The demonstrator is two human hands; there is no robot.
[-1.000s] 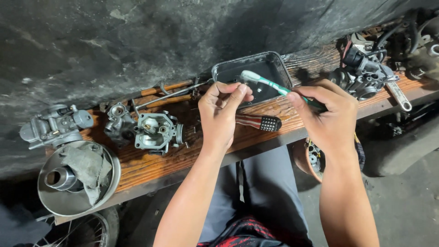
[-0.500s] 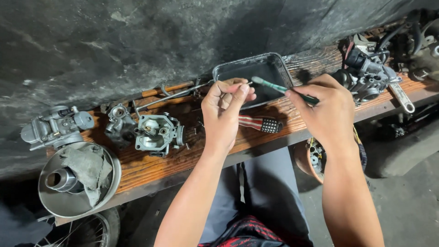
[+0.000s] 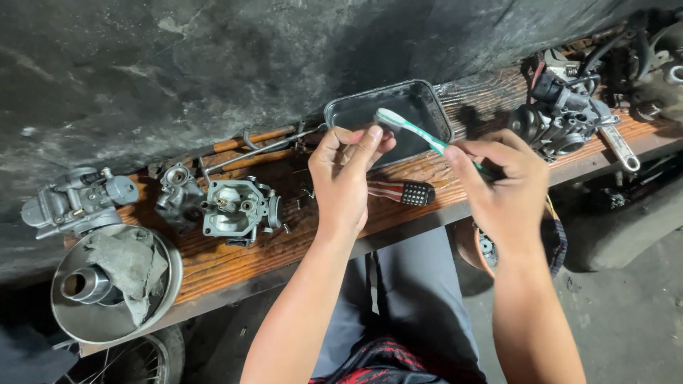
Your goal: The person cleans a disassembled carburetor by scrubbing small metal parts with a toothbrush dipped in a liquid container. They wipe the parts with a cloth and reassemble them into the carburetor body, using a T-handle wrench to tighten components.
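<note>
Two hands (image 3: pixel 427 178) work over a wooden bench (image 3: pixel 235 259) against a dark wall (image 3: pixel 213 64).

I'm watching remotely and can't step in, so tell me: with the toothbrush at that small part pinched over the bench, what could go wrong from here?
1. The left hand pinches something too small to make out; the toothbrush could flick it from the fingertips, perhaps past the metal tray.
2. Small loose pieces lie near the open carburetor body; a forearm might sweep them off the wooden bench.
</note>
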